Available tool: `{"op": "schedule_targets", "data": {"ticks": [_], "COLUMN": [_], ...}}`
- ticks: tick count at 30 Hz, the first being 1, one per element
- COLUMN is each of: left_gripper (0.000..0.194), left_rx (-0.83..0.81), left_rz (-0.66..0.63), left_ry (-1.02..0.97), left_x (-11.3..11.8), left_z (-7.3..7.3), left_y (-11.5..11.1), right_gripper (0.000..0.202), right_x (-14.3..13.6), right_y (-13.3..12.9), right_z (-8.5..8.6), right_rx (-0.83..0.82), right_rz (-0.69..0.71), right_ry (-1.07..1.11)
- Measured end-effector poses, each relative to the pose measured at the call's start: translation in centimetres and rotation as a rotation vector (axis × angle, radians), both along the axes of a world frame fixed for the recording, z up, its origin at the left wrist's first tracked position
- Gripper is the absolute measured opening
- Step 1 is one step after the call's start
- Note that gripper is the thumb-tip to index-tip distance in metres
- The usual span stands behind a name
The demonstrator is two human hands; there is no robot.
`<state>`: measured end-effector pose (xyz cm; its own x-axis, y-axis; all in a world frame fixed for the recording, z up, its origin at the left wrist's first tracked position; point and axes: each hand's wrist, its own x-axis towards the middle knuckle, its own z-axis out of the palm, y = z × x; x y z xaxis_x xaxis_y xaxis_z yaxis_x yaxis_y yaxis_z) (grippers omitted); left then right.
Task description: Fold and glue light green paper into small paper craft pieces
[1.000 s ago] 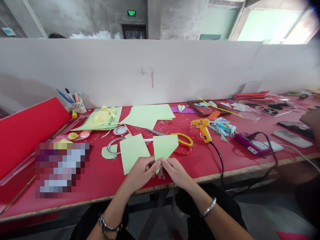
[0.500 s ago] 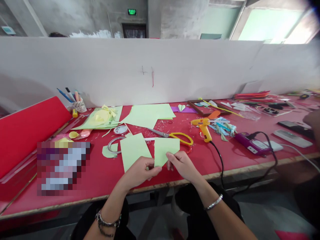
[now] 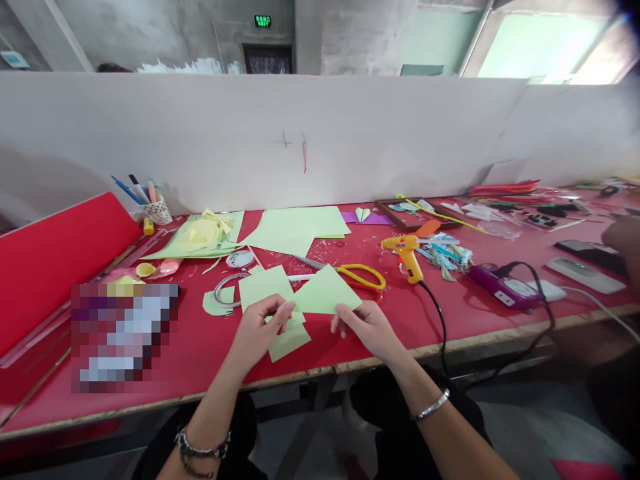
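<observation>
A pale green piece of paper (image 3: 327, 291) is stretched between my hands, tilted so that one corner points up. My left hand (image 3: 265, 327) pinches its left corner between thumb and fingers. At the lower right corner, my right hand (image 3: 367, 328) grips it with thumb and forefinger. Just below my left hand, a smaller green paper piece (image 3: 290, 342) shows near the table's front edge. Behind that hand lies a larger green sheet (image 3: 263, 283). Scissors with yellow handles (image 3: 363, 275) rest beyond the held paper, their blades partly covered by it.
To the right stand a yellow glue gun (image 3: 406, 257) with a black cord and a purple power strip (image 3: 500, 287). Rolls of tape (image 3: 230, 291) and green sheets (image 3: 300, 227) lie further back. A pen cup (image 3: 159, 211) stands left. Another person's hand (image 3: 623, 240) is at far right.
The held paper has turned and risen slightly, its corner now pointing up. My left hand has shifted left and up. The smaller green piece has come into view below it.
</observation>
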<state>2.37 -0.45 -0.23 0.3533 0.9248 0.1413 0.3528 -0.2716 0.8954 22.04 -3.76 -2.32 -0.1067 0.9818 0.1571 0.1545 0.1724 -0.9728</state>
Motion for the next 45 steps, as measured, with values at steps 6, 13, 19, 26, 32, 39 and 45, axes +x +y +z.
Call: {"op": "schedule_targets", "data": {"ticks": [6, 13, 19, 26, 32, 39, 45], "left_gripper": [0.032, 0.029, 0.033, 0.034, 0.033, 0.046, 0.041], "left_rx": [-0.069, -0.048, -0.083, 0.092, -0.098, -0.169, -0.273], "left_rz": [0.056, -0.041, 0.082, 0.272, 0.011, 0.032, -0.250], "left_ry": [-0.081, 0.034, 0.039, -0.075, -0.005, -0.003, 0.065], "left_x": [1.2, 2.5, 0.5, -2.6, 0.4, -0.8, -0.9], "left_z": [-0.6, 0.0, 0.0, 0.3, 0.0, -0.4, -0.7], "left_y": [-0.3, -1.4, 0.2, 1.4, -0.4, 0.4, 0.4], "right_gripper": [0.034, 0.025, 0.029, 0.032, 0.030, 0.063, 0.030], "right_x": [-1.5, -2.5, -1.7, -0.7, -2.5, -1.1, -0.8], "right_y": [-0.3, -0.5, -0.4, 0.1, -0.7, -0.7, -0.7], "right_z": [-0.3, -1.0, -0.7, -0.3, -0.5, -0.5, -0.6], "right_rx": [-0.040, -0.069, -0.100, -0.022, -0.041, 0.553, 0.876], "right_rz": [0.093, 0.125, 0.037, -0.097, 0.063, -0.004, -0.117], "right_ry": [0.062, 0.105, 0.162, 0.226, 0.075, -0.320, -0.747]}}
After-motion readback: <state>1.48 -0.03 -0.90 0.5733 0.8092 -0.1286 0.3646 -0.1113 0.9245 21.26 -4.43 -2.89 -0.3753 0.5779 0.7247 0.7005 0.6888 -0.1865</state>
